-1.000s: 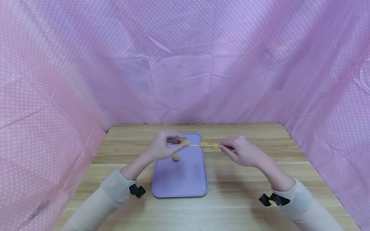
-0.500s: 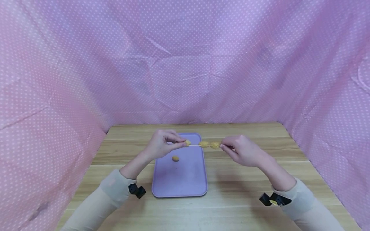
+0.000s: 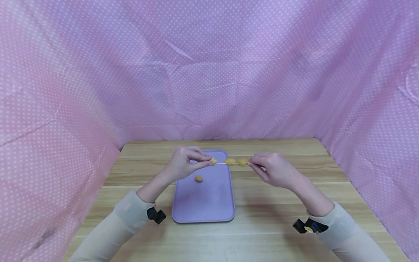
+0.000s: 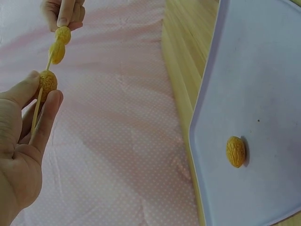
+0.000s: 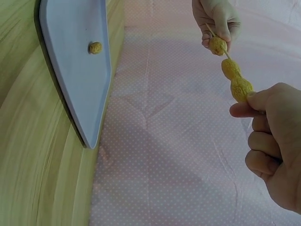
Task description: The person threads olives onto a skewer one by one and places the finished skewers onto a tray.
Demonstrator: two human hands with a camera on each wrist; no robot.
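Note:
A thin wooden skewer is held level between both hands above the far part of the lilac tray. My left hand pinches a yellow, wrinkled oval piece between thumb and fingers. The skewer's free end sticks out behind that piece, over the left palm. Two more such pieces sit close together on the skewer near the other end. There my right hand pinches the skewer, its fingertips right against the outermost piece and hiding the tip. A loose yellow piece lies on the tray.
The tray rests on a light wooden table, left of its middle. A pink dotted cloth hangs behind and at both sides. Small black cameras are strapped to both wrists.
My left fingers have closed to a pinch on the left piece, which has moved slightly right. My right hand is nearly still, with the skewer a touch higher in view.

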